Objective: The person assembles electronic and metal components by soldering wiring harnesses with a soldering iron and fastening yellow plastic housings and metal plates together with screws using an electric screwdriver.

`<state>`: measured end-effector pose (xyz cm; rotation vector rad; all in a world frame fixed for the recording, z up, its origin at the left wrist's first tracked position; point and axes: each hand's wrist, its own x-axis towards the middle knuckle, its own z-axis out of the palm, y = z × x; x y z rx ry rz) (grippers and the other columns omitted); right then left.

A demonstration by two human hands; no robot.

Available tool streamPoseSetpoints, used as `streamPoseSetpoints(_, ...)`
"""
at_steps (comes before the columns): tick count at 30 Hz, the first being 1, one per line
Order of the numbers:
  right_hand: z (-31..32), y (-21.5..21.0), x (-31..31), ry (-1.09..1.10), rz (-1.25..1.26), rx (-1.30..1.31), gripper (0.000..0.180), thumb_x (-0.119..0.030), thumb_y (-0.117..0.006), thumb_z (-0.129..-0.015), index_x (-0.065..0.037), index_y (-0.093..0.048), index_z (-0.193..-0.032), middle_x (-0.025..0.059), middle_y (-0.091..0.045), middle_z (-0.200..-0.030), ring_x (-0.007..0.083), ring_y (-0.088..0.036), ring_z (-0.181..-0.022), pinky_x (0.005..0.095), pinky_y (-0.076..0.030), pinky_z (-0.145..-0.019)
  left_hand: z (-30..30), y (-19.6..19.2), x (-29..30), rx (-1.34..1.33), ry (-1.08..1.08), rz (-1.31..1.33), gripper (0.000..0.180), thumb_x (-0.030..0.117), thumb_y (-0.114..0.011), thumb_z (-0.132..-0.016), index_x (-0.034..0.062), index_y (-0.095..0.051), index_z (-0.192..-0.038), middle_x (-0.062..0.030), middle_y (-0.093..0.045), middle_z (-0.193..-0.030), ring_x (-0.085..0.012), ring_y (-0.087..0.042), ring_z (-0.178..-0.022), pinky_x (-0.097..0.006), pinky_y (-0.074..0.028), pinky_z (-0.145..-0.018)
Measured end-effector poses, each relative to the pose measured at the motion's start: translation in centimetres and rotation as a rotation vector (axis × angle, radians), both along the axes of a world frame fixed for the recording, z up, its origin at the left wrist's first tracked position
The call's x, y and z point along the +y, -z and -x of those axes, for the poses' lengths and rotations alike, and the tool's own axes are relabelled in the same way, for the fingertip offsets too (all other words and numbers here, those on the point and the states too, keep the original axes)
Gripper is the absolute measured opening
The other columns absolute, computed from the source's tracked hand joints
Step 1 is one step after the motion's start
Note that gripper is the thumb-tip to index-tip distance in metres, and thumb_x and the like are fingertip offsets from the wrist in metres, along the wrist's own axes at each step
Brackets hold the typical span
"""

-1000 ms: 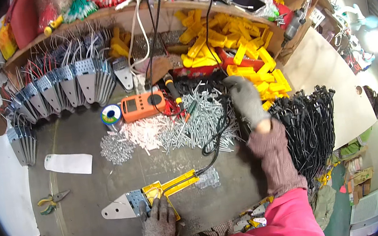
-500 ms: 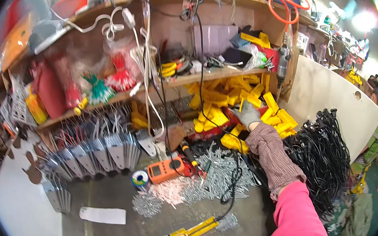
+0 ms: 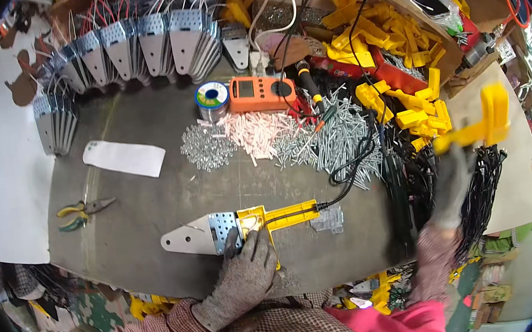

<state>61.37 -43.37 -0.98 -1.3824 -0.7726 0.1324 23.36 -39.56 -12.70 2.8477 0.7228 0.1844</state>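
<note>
On the grey bench lies a half-open heating tool [image 3: 190,237] with a flat pointed metal plate, a perforated metal cover, and a yellow plastic handle shell with a black cord laid in it. My left hand [image 3: 246,268], in a grey glove, has its fingers and thumb closed on this tool where the perforated cover meets the shell. At the right my gloved right hand [image 3: 453,187], blurred by motion, grips a loose yellow handle shell [image 3: 494,115] above the bundle of black cords [image 3: 485,203].
Beyond the tool are piles of screws [image 3: 344,134], pale pink sleeves [image 3: 256,134] and small clear pieces [image 3: 206,148]. An orange multimeter [image 3: 252,94], solder spool [image 3: 212,100] and screwdriver [image 3: 309,85] stand behind. Pliers [image 3: 85,211] and a white strip [image 3: 124,158] lie left. Yellow shells [image 3: 417,109] fill the right back.
My right hand has left the yellow shell pile and come right and nearer, now with a shell in it. My left hand stays at the tool. The view has tilted down.
</note>
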Motion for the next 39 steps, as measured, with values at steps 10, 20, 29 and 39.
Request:
streamPoseSetpoints(10,14.3,7.5,0.8,-0.665,-0.005,0.509,0.036,-0.019,-0.065,-0.092,-0.003,-0.048,-0.119,0.0048,-0.058,-0.092,0.0176,-0.058,-0.089,0.0322,-0.05,-0.083,0.0,-0.3,-0.4,0.005,0.062,-0.107,0.054,0.044,-0.062,-0.086,-0.0021,-0.063,-0.114,-0.0214,-0.057,-0.128,-0.0345,-0.045,-0.13,-0.063,-0.022,-0.112)
streamPoseSetpoints(20,18.1,8.5,0.4,-0.333,0.387,0.004,0.021,-0.003,-0.061,-0.095,-0.003,-0.057,-0.116,0.0073,-0.063,-0.104,0.0151,-0.063,-0.089,0.027,-0.052,-0.08,0.3,0.2,-0.2,-0.01,0.057,-0.12,0.05,0.038,-0.06,-0.085,-0.0016,-0.062,-0.117,-0.022,-0.057,-0.125,-0.0353,-0.045,-0.131,-0.066,-0.019,-0.112)
streamPoseSetpoints(29,17.6,9.3,1.8,-0.817,0.626,-0.765,0.045,-0.012,-0.059,-0.088,-0.002,-0.049,-0.13,0.0194,-0.052,-0.123,0.0386,-0.046,-0.119,0.0511,-0.026,-0.11,6.5,1.0,1.9,-0.222,0.403,0.398,0.051,0.031,-0.062,-0.085,0.0042,-0.059,-0.128,-0.0167,-0.053,-0.136,-0.03,-0.048,-0.132,-0.067,-0.025,-0.11)
streamPoseSetpoints(39,15.2,8.6,6.8,-0.822,0.823,-0.723,0.034,-0.032,-0.056,-0.097,-0.001,-0.069,-0.096,0.0201,-0.068,-0.08,0.0373,-0.066,-0.072,0.0433,-0.052,-0.064,3.1,0.3,3.0,-0.377,0.1,0.126,0.091,0.029,-0.084,-0.061,0.0102,-0.044,-0.141,-0.0199,-0.04,-0.147,-0.0434,-0.039,-0.135,-0.059,-0.032,-0.11)
